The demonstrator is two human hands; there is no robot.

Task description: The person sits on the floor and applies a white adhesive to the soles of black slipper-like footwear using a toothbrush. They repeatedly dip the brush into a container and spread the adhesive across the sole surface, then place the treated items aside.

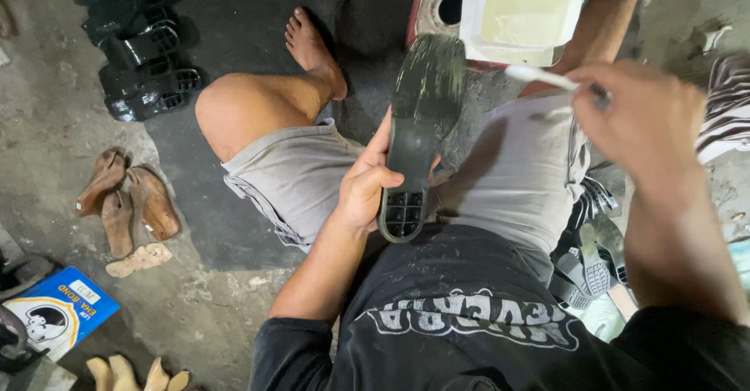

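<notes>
Gripping a black sole [422, 117] at centre, left hand [366, 184] clamped; right hand [644, 121] pinches a white brush [539, 76] above stained concrete floor [47, 86].

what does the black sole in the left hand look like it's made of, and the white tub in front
Black sole: probably moulded rubber or plastic, matte, with a grid of cavities at the heel. White tub: seemingly thin plastic, smooth and slightly glossy, holding pale cream liquid.

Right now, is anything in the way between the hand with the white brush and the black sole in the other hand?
Nothing visible. The right hand holds the white brush beside the black sole, which the left hand grips near its heel. Only open space over the lap separates them.
</notes>
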